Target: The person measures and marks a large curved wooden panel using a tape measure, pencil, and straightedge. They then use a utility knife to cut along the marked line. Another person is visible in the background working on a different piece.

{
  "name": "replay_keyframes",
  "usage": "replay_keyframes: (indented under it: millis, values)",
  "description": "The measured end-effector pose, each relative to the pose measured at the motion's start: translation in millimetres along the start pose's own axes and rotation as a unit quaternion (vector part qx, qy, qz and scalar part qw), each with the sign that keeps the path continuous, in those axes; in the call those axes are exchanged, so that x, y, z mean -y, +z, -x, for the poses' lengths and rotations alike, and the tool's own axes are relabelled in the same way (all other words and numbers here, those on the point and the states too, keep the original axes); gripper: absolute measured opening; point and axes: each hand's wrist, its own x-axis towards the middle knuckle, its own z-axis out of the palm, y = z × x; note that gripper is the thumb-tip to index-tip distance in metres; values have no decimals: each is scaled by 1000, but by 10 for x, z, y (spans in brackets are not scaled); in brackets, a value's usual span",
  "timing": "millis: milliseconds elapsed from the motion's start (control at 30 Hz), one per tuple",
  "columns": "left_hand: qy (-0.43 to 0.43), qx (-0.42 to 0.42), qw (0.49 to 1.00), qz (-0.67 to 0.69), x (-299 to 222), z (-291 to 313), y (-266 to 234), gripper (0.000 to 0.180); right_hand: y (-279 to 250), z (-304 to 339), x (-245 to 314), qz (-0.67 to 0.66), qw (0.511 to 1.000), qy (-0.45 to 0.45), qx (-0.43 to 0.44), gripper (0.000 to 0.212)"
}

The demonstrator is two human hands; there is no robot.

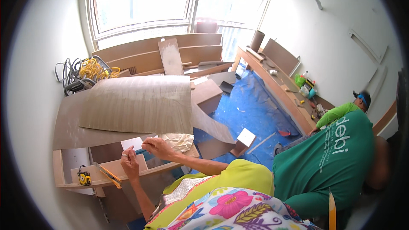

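Close together over the near edge of the wooden frame [149,171], my left hand [130,162] and my right hand [160,148] are both closed, fingers pinched. A small blue piece [139,150] shows between them; which hand grips it, I cannot make out. Just beyond lie a white card-like piece [131,143] and a crumpled cream cloth [179,142] beside my right hand. Left of my left hand, an orange-yellow utility knife [109,176] rests aslant on the frame's edge. Farther left sits a yellow-and-black tape measure [85,177].
A large grey-brown sheet [138,106] covers the far bench; tangled yellow cord [91,68] lies behind it. Boards and offcuts litter the blue floor sheet [243,110]. At right, a person in a green shirt [324,162] is close; another person's lime sleeve [336,114] shows near a long bench [277,98].
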Motion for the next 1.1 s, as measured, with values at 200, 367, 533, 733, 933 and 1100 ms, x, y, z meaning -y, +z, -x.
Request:
replay_keyframes:
  millis: [200, 367, 533, 733, 933, 1100]
  values:
    - [6, 8, 1000, 17, -64, -1, -11, 28, 6, -118, 146, 29, 999, 30, 9, 32]
    - [24, 18, 999, 16, -12, 8, -7, 28, 208, -10, 289, 105, 991, -82, 8, 34]
    - [37, 34, 999, -7, -10, 10, -82, 29, 402, 105, 102, 76, 996, -28, 36, 33]
    - [21, 37, 999, 10, 1, 11, -43, 26, 211, 178, 156, -27, 999, 44, 10, 24]
    - [22, 28, 999, -1, 7, 19, -87, 26, 169, 208, 51, -47, 991, 111, -65, 37]
    - [11, 33, 999, 10, 10, 27, -25, 26, 32, 232, -103, -26, 988, 142, -54, 40]
